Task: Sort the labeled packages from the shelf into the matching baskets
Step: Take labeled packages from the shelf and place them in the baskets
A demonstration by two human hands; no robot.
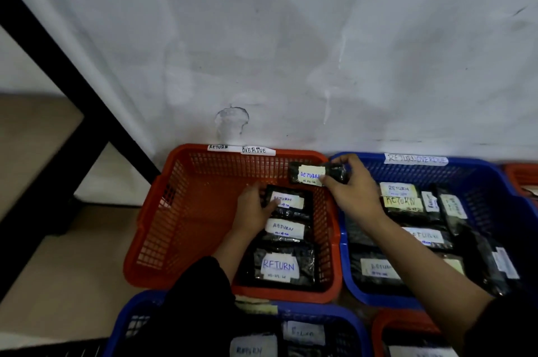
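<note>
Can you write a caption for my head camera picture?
Right hand holds a RETURN package over the orange basket.

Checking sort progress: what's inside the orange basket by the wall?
The orange basket holds three black packages in a row, each labeled RETURN. The left hand rests on the farthest. Anything beneath them is hidden.
</note>
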